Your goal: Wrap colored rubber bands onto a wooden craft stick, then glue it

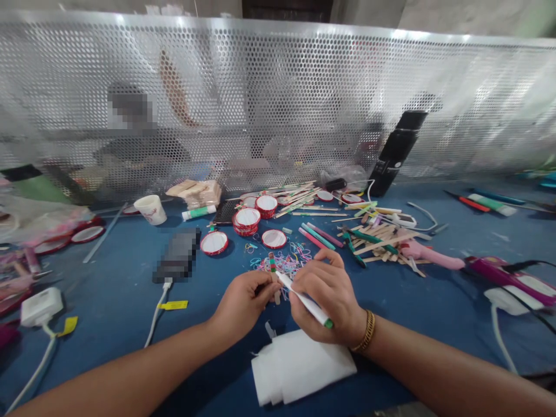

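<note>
Pinched in my left hand (245, 304) is a small wooden stick (273, 263) with red, green and dark bands on its upper part. My right hand (324, 292) grips a white marker (310, 306) with a green end, its tip held against or very close to the stick. Behind both hands lies a heap of small pastel rubber bands (295, 258). Below my right hand, a folded white cloth (304, 368) rests on the blue table (208, 370).
Red-rimmed round discs (214, 242), a phone (178, 255) on a cable and a paper cup (150, 209) stand leftward. Wooden sticks (382, 243), pens (319, 236) and a pink glue gun (434, 255) lie right. A perforated metal screen (278, 104) closes off the back.
</note>
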`<state>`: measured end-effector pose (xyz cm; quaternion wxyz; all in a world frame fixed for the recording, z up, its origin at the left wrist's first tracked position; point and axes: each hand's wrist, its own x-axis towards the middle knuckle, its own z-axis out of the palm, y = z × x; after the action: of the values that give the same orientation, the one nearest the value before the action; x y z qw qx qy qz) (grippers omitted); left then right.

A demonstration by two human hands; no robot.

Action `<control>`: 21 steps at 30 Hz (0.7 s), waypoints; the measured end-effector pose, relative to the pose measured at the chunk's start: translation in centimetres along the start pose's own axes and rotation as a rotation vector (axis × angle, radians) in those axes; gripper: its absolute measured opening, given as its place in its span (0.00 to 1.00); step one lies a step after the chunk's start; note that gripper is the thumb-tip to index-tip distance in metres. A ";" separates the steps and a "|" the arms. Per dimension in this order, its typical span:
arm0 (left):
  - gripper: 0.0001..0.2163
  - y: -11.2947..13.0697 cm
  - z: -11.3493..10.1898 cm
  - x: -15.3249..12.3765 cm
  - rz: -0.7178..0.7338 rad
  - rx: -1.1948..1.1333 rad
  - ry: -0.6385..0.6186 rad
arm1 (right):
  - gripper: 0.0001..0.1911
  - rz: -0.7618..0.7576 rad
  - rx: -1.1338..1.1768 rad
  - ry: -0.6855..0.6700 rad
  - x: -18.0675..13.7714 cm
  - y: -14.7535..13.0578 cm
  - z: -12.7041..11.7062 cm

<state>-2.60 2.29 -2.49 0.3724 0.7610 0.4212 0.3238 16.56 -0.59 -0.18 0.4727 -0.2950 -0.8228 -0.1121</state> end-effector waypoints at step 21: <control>0.16 0.0 0.0 0.0 -0.004 0.007 -0.005 | 0.06 0.003 -0.021 -0.020 0.0 0.1 0.3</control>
<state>-2.60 2.25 -2.46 0.3715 0.7622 0.4229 0.3197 16.44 -0.40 -0.32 0.4616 -0.3023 -0.8258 -0.1169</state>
